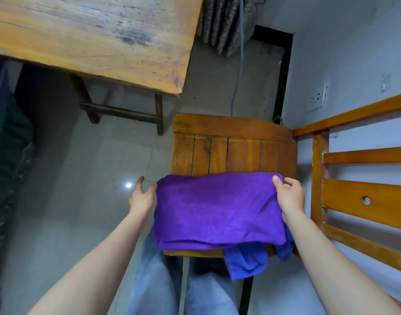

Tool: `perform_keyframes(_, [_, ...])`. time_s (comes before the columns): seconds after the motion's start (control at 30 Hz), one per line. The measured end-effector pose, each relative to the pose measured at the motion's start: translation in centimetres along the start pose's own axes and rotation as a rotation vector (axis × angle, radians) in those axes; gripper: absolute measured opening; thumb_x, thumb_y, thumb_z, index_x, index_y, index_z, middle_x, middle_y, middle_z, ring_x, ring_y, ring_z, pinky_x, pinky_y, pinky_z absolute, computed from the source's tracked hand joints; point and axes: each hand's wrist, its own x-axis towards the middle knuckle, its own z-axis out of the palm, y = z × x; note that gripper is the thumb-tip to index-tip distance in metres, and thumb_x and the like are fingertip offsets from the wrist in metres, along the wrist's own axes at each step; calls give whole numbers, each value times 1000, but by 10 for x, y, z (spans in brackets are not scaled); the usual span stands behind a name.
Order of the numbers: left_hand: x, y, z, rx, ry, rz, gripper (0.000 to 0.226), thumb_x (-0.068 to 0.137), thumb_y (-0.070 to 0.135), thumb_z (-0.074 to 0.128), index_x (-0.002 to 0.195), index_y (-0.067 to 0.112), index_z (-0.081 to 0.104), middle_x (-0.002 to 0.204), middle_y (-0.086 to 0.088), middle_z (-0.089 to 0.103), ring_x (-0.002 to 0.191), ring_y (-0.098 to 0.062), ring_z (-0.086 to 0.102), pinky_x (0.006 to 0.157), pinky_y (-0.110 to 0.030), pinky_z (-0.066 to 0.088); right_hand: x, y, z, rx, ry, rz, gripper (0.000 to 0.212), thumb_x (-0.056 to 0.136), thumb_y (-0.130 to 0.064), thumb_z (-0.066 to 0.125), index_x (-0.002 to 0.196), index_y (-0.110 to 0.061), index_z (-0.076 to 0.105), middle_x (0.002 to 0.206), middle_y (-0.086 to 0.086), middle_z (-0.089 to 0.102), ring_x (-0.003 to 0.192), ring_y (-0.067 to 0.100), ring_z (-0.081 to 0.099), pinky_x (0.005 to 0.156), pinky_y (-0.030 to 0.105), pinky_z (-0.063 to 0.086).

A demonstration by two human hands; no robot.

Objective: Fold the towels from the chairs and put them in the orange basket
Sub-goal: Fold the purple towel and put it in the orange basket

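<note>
While the wooden table (92, 37) stands off to the left, the left hand (142, 196) comes in at the purple towel's (217, 208) left edge, fingers spread, touching the cloth; whether it grips, I cannot tell. That towel lies folded in layers on the near part of the wooden chair (231, 153) seat. Over to the right, the right hand (290, 196) pinches the towel's far right corner, thumb on top. Beneath, a blue towel (247, 262) spills over the seat's front edge, beside the chair's back rails
</note>
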Motion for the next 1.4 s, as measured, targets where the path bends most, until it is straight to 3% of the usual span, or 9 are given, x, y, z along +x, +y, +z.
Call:
perform_keyframes(0.1, [-19, -9, 5, 597, 48, 295, 56, 92, 27, 49, 144, 15, 32, 151, -15, 28, 133, -38, 29, 103, -49, 32, -19, 7, -7, -131, 59, -96, 51, 92, -29, 55, 136, -8, 41, 138, 13, 45, 127, 29, 41, 102, 39, 37])
perform_keyframes(0.23, [-62, -35, 22, 974, -164, 728, 59, 70, 34, 45, 126, 16, 48, 128, -21, 56, 109, -39, 59, 75, -43, 54, -44, 42, -10, -142, 0, -27, 53, 89, -30, 59, 132, -3, 43, 132, 17, 48, 120, 32, 46, 97, 37, 38])
perform_keyframes(0.4, [-96, -71, 42, 1190, -441, 670, 75, 47, 44, 59, 119, 26, 53, 117, -13, 66, 94, -28, 69, 61, -36, 57, -36, 63, -13, -85, -162, 136, 60, 80, -35, 70, 122, 4, 53, 124, 17, 57, 113, 32, 54, 95, 37, 40])
perform_keyframes(0.5, [-100, -73, 42, 1177, -505, 667, 68, 55, 40, 60, 121, 25, 62, 126, -14, 60, 102, -31, 65, 67, -39, 56, -33, 55, -22, -106, -265, 121, 17, 83, -18, 69, 82, -2, 63, 92, 19, 66, 79, 26, 57, 71, 34, 44])
perform_keyframes(0.6, [-95, -77, 39, 1220, -449, 683, 63, 49, 44, 55, 109, 28, 69, 111, -10, 69, 85, -24, 71, 54, -31, 55, -31, 50, -31, -93, -336, 126, 34, 83, -11, 68, 55, -9, 49, 59, 9, 51, 54, 18, 43, 49, 26, 34])
perform_keyframes(0.77, [-94, -70, 32, 1078, -438, 619, 67, 87, 29, 49, 148, 27, 21, 156, -9, 15, 139, -25, 26, 105, -41, 32, -44, 37, -39, -103, -309, 64, 28, 86, -15, 64, 64, -8, 50, 72, 13, 55, 63, 22, 51, 51, 27, 34])
perform_keyframes(1.0, [-95, -62, 29, 1190, -384, 863, 96, 38, 43, 82, 126, 27, 44, 120, -8, 65, 97, -23, 68, 67, -28, 56, -69, 18, -83, -112, 22, -181, 15, 90, -18, 59, 83, -6, 52, 84, 14, 60, 73, 28, 56, 53, 25, 39])
perform_keyframes(1.2, [-111, -45, 52, 1153, -498, 790, 68, 88, 36, 46, 148, 30, 14, 157, -5, 14, 143, -26, 18, 113, -38, 23, -80, 8, -103, -358, 135, -217, 16, 90, -17, 59, 100, -6, 55, 99, 17, 65, 81, 31, 56, 63, 28, 38])
perform_keyframes(1.4, [-108, -42, 49, 1106, -476, 727, 61, 92, 32, 38, 148, 31, 16, 157, -4, 12, 142, -24, 16, 112, -36, 21, -112, -8, -67, -485, 207, -427, 14, 88, -21, 59, 84, -16, 47, 83, 4, 58, 73, 17, 44, 61, 24, 32])
